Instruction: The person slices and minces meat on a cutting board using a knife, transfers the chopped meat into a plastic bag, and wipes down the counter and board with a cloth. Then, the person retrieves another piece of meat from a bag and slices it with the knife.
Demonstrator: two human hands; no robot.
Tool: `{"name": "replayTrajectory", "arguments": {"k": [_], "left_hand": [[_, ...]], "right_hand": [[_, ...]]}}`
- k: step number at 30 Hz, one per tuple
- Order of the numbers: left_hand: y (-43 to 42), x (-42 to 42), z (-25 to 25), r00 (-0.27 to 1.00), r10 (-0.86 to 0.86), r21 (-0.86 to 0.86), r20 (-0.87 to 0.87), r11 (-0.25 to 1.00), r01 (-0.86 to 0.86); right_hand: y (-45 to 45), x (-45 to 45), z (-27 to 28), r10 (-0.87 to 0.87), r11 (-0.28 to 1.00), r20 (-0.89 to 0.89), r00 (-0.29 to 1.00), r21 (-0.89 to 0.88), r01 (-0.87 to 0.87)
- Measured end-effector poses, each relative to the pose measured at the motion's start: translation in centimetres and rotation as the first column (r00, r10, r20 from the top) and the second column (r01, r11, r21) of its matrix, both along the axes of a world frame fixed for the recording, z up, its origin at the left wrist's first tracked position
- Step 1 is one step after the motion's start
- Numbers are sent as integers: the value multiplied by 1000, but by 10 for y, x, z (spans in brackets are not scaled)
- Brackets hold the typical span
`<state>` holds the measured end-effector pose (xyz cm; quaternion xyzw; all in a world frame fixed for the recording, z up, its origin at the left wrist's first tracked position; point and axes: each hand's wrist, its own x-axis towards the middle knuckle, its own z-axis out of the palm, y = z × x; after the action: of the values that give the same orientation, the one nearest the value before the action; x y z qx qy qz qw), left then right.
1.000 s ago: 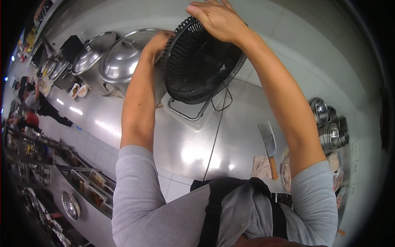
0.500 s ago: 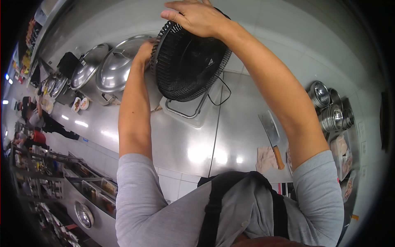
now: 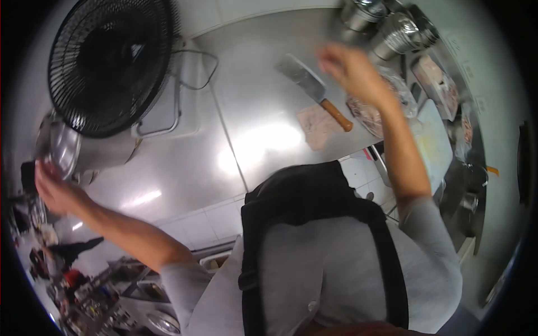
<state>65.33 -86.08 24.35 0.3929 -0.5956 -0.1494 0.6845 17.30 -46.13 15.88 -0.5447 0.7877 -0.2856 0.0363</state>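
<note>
A black fan stands at the upper left on a metal stand, with its cable on the steel counter. My left hand is off the fan, below it and near a shiny pot lid; its fingers are blurred. My right hand hovers over the counter beside a cleaver with a wooden handle; motion smears its fingers. The handle rests on a pinkish cloth. Just right of it lies a plastic bag of meat, partly behind my right forearm.
Stacked metal bowls stand at the upper right. Near them are a container of meat and a white cutting board. A person in dark clothes is at the lower left, beyond the counter. A round metal bowl sits at the bottom left.
Both hands have let go of the fan. My left hand moved down and left, my right hand toward the cleaver. The view has turned right, so the fan now appears farther left.
</note>
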Motion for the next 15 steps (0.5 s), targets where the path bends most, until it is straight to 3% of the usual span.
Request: {"name": "replayTrajectory", "arguments": {"k": [1,2,3,4,5,6,8,10,12,15], "left_hand": [[39,-11,-29,989,6,-26,147,1000,-3],[79,-21,-57,958,17,-62,285,998,0],[94,-42,-112,959,-238,50,153,971,233],[136,-82,-164,876,-482,246,35,853,459],[190,-127,-182,719,-689,452,85,670,589],[229,-165,-215,561,-827,517,28,493,700],[309,-232,-250,369,-923,624,108,352,698],[367,-266,-272,267,-944,635,194,328,700],[397,-293,-309,224,-908,642,353,410,648],[425,-323,-334,182,-810,606,558,547,577]], "right_hand": [[42,-7,-47,-209,961,35,977,193,198],[72,-5,-78,-287,897,36,957,362,255],[92,-3,-121,-354,883,100,930,362,297],[112,-7,-160,-422,867,156,893,357,347],[120,-13,-185,-372,886,220,902,374,275],[118,-15,-198,-320,901,287,903,386,196],[93,0,-188,-387,856,111,915,411,312],[83,-4,-194,-394,857,135,909,411,310],[82,-10,-191,-333,854,131,934,463,239],[83,-16,-182,-360,858,63,931,414,304]]}}
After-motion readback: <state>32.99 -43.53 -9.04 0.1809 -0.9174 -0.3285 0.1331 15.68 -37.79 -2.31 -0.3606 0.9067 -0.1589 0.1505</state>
